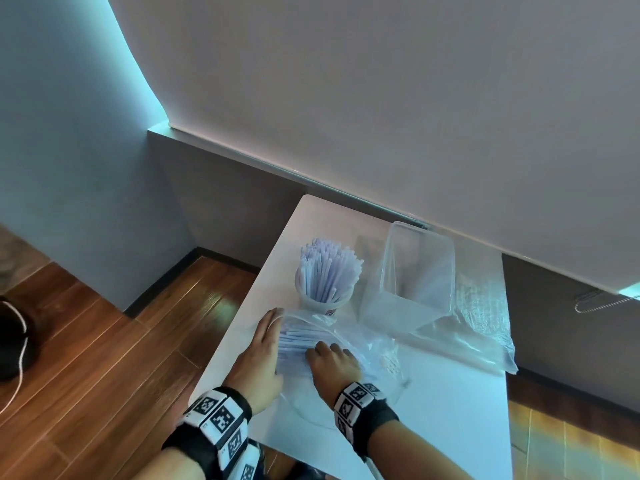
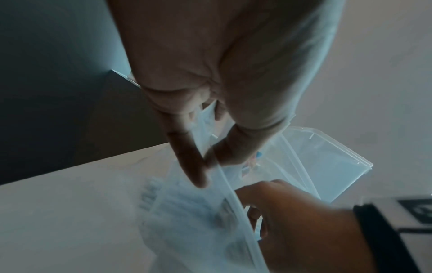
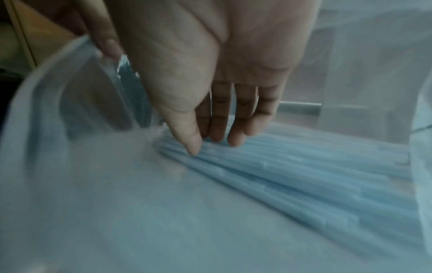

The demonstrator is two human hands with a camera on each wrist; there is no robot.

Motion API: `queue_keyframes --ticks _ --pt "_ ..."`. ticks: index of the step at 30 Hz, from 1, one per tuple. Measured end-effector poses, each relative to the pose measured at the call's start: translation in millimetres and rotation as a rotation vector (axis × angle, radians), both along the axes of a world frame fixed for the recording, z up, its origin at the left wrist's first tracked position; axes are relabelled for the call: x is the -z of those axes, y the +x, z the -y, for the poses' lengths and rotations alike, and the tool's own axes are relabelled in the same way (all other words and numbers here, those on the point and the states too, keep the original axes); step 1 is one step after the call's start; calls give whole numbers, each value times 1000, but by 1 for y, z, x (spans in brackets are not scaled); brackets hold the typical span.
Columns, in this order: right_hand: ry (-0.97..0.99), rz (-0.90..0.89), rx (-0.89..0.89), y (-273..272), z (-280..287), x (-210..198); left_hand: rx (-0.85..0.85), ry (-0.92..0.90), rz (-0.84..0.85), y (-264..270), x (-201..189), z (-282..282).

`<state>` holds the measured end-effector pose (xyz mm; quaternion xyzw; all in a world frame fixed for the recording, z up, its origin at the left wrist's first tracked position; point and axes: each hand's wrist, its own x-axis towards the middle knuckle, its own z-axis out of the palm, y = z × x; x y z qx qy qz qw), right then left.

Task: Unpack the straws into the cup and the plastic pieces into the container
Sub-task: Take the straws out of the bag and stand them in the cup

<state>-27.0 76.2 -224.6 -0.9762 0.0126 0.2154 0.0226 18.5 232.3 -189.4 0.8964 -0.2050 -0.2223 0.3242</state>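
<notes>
A white cup (image 1: 323,305) holding a bunch of pale blue straws (image 1: 327,265) stands on the white table (image 1: 450,410). Right of it is an empty clear container (image 1: 415,289). In front of the cup lies a clear zip bag (image 1: 349,337) with more straws (image 1: 294,341) inside. My left hand (image 2: 205,164) pinches the bag's zip edge between thumb and forefinger and holds the mouth up. My right hand (image 3: 210,142) reaches inside the bag, its straight fingertips touching the ends of the straws (image 3: 292,175).
A second crumpled clear bag (image 1: 481,306) lies behind and right of the container, its contents unclear. The table stands against the wall; its left edge drops to a wooden floor (image 1: 104,341). A dark object with a cord (image 1: 14,341) sits on the floor.
</notes>
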Motion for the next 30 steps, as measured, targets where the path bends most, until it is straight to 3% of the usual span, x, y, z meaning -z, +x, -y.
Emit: queue_keyframes --ticks 4,13,19,30 --pt "-33 43 43 -3 -3 28 10 -4 9 -3 3 -2" --pt "-73 105 -42 -4 -11 31 28 1 27 -1 4 -4" --pt "-85 15 -31 0 -15 29 22 -2 20 0 4 -5" --pt "-102 11 -78 3 -13 33 6 21 -2 -1 2 -7"
